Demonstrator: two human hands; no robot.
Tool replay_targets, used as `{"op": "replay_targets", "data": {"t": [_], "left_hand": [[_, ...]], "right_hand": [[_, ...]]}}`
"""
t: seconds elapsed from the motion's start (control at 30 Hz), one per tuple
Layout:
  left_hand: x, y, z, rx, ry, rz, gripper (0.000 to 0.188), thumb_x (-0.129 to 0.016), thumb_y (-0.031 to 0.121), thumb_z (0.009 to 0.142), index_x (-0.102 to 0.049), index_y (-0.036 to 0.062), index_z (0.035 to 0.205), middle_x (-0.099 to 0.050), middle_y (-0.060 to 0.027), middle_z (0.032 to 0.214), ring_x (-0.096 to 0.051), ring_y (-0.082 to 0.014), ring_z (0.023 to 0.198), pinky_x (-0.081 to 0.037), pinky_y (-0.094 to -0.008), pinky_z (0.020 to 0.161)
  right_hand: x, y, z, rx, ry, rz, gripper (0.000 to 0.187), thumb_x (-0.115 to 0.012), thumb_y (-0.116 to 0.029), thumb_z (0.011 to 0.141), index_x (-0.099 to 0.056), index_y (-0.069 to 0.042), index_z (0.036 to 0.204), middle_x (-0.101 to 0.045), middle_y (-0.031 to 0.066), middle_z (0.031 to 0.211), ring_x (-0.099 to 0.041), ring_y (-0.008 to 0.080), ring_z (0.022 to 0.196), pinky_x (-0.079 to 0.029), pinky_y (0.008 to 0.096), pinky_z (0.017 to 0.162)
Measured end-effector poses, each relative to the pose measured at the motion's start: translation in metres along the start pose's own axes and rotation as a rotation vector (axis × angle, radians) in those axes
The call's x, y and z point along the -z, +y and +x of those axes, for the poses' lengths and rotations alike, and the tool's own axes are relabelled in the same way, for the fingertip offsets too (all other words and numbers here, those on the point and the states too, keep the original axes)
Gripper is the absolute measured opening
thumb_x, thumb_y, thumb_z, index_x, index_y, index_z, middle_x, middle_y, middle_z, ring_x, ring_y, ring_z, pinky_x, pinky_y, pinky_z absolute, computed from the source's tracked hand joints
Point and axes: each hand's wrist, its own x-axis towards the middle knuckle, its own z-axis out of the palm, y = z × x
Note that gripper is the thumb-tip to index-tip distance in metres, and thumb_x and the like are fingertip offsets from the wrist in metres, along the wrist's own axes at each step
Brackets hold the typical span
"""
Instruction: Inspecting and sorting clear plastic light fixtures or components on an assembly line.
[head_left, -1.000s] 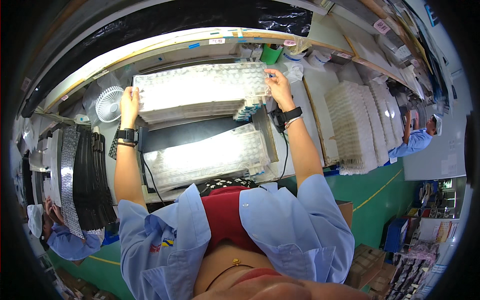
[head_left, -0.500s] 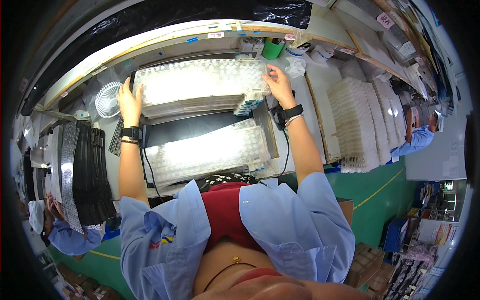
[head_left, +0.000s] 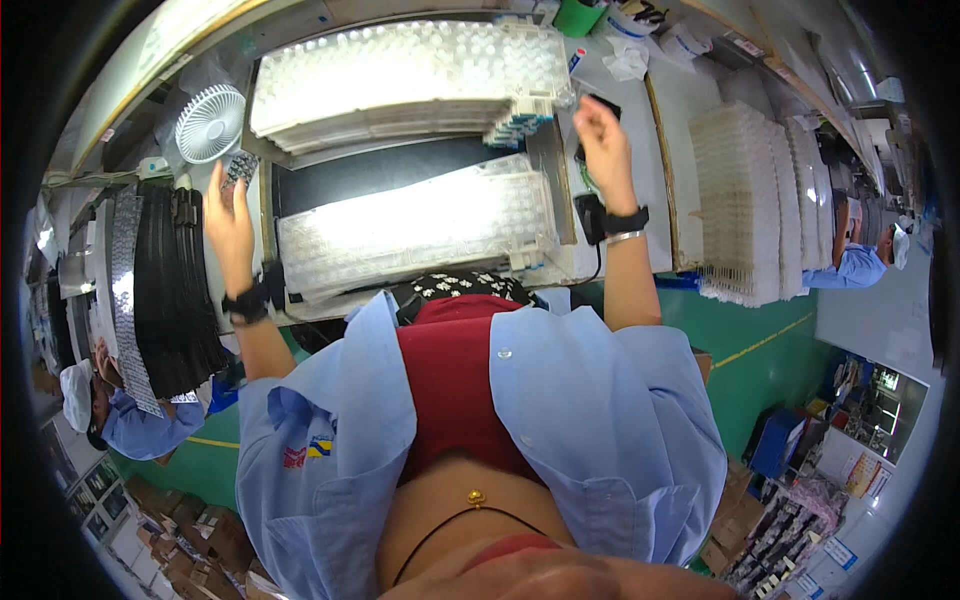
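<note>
Two piles of clear plastic sheets with rows of round bumps lie in front of me: a far stack [head_left: 410,75] with a stepped right end and blue-tipped edges, and a near stack [head_left: 415,230] under bright glare. My left hand [head_left: 230,222] is left of them, fingers apart and holding nothing, beside a small dark patterned strip [head_left: 240,170]. Off the far stack's right end, my right hand [head_left: 607,155] hovers with loosely bent fingers, slightly blurred, nothing visible in them. A black panel [head_left: 370,185] shows between the stacks.
A white fan [head_left: 209,124] stands at the far left. Dark strips [head_left: 170,290] are piled left; tall pale sheet stacks [head_left: 740,205] stand right. A green container [head_left: 580,17] and a crumpled tissue [head_left: 627,60] sit at the back. Co-workers [head_left: 150,425] [head_left: 865,265] are at both sides.
Both hands have come off the ends of the far stack and moved outward and toward me. The view has tilted, so the stacks appear higher in the picture.
</note>
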Motion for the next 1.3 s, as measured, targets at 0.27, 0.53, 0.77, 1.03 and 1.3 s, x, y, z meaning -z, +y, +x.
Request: {"op": "replay_targets", "data": {"t": [0.27,0.53,0.77,1.03,1.3], "left_hand": [[-0.01,-0.043,-0.11,0.142,-0.317,0.464,0.05,-0.064,0.02,0.078,-0.047,-0.004,0.119,-0.054,-0.0207,0.098,-0.052,-0.0322,0.09,-0.042,-0.0359,0.079],[-0.006,-0.051,-0.109,0.209,-0.141,0.079,0.021,-0.059,0.016,0.084,-0.049,0.001,0.095,-0.052,-0.0077,0.075,-0.045,-0.0151,0.067,-0.037,-0.0274,0.062],[0.022,-0.036,-0.08,0.35,-0.092,-0.379,0.01,-0.054,0.015,0.089,-0.052,0.0068,0.095,-0.051,0.0056,0.063,-0.037,0.0001,0.054,-0.027,-0.0158,0.048],[0.038,0.004,-0.062,0.452,-0.1,-0.545,0.025,-0.054,0.012,0.087,-0.056,0.0001,0.109,-0.059,0.0008,0.081,-0.048,-0.0026,0.063,-0.039,-0.0166,0.054],[0.027,0.019,-0.047,0.466,-0.231,-0.872,0.025,-0.05,0.011,0.089,-0.055,-0.0038,0.109,-0.059,0.0013,0.08,-0.05,-0.0029,0.067,-0.041,-0.017,0.061]], "right_hand": [[-0.042,0.003,-0.112,0.078,-0.256,-0.725,0.049,-0.055,-0.019,0.083,-0.041,0.002,0.126,-0.054,0.0201,0.107,-0.056,0.0301,0.088,-0.045,0.0359,0.077],[-0.029,-0.008,-0.107,-0.121,-0.205,-0.177,0.047,-0.052,-0.008,0.083,-0.042,-0.008,0.129,-0.062,0.0145,0.09,-0.058,0.0182,0.067,-0.047,0.0287,0.063],[-0.016,-0.013,-0.091,-0.271,-0.228,0.325,0.034,-0.059,-0.007,0.083,-0.052,0.001,0.115,-0.065,0.005,0.084,-0.054,0.0034,0.067,-0.04,0.0159,0.055],[0.011,-0.027,-0.065,-0.205,-0.211,0.265,0.026,-0.06,-0.011,0.083,-0.059,-0.006,0.108,-0.062,-0.0024,0.084,-0.051,0.0003,0.068,-0.036,0.0144,0.052],[0.044,-0.017,-0.032,-0.183,-0.166,0.292,0.028,-0.055,-0.009,0.086,-0.056,-0.002,0.114,-0.061,0.0006,0.09,-0.054,0.0049,0.077,-0.042,0.017,0.064]]}}
